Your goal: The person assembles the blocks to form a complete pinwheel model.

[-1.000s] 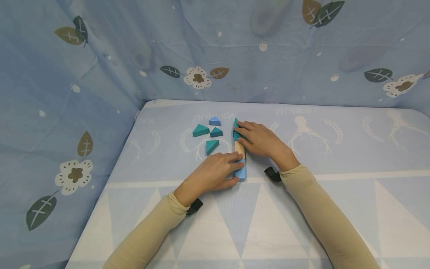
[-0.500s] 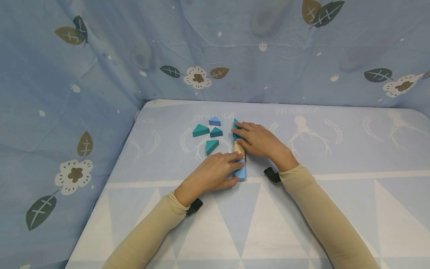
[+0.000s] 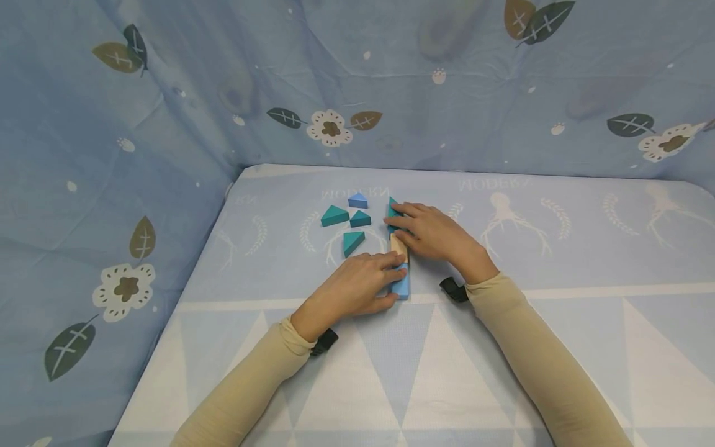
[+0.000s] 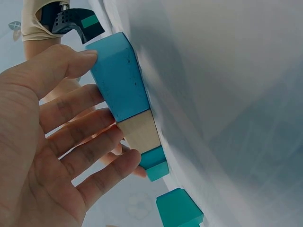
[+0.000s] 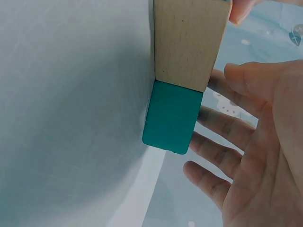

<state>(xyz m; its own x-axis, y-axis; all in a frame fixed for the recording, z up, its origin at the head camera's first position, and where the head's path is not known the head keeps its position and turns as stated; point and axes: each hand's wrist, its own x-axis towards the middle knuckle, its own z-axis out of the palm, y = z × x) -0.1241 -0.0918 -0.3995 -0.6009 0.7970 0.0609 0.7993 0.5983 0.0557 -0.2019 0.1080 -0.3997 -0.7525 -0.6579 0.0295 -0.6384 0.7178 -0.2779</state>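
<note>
A row of blocks lies in the middle of the table in the head view. Its near end is a light blue block [image 3: 400, 288], then comes a plain wooden block [image 3: 398, 247], then a teal block [image 3: 391, 209] at the far end. My left hand [image 3: 357, 282] touches the row from the left, its thumb [image 4: 80, 61] at the blue block's near end and its fingers stretched along the blue and wooden blocks. From the right, my right hand [image 3: 432, 233] lays its fingers across the teal block, which they partly hide. In the right wrist view its fingers look nearly straight.
Left of the row lie loose triangular blocks: a blue one [image 3: 358, 201], a teal one [image 3: 334, 216], a small dark teal one [image 3: 360, 219] and another teal one [image 3: 353, 243]. A patterned cloth [image 3: 558, 236] covers the table, and a blue curtain [image 3: 447, 124] hangs behind.
My right fingers have shifted slightly left over the teal end, and its teal pieces look straighter in line. My left hand and the loose blocks have stayed put.
</note>
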